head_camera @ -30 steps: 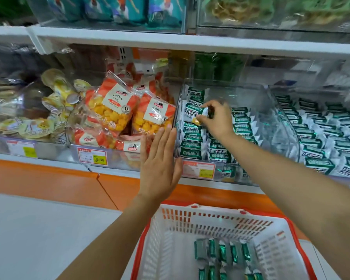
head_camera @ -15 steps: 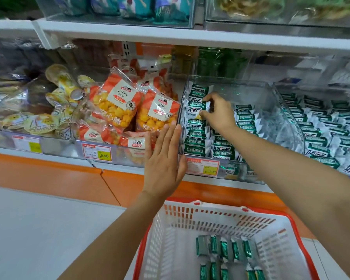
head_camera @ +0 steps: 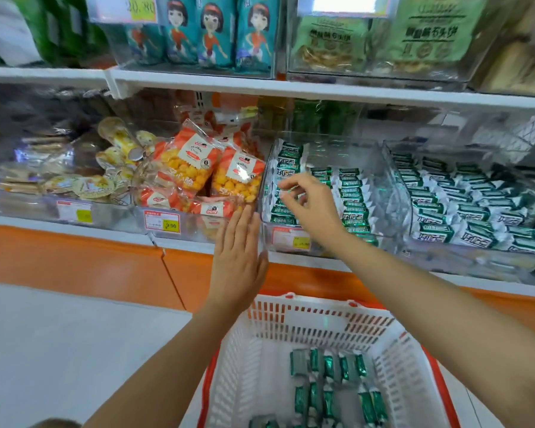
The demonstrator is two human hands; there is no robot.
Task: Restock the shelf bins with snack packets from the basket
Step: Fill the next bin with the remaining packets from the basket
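A clear shelf bin (head_camera: 389, 193) holds rows of green-and-white snack packets (head_camera: 354, 202). My right hand (head_camera: 310, 201) hovers over the bin's left rows, fingers loosely curled, with nothing visibly in them. The straight fingers of my left hand (head_camera: 238, 261) rest flat against the bin's front left corner. Below, a white basket with a red rim (head_camera: 322, 308) has several more green packets (head_camera: 331, 370) lying on its bottom.
A second clear bin (head_camera: 464, 200) of the same packets stands to the right. Orange bags of yellow puffs (head_camera: 187, 168) fill the bin to the left, with round cups (head_camera: 121, 143) beyond them. The upper shelf (head_camera: 322, 91) overhangs the bins. Grey floor lies lower left.
My right hand has let go of the packet it was placing in the left row and drawn back slightly toward me. The left hand stays at the bin corner.
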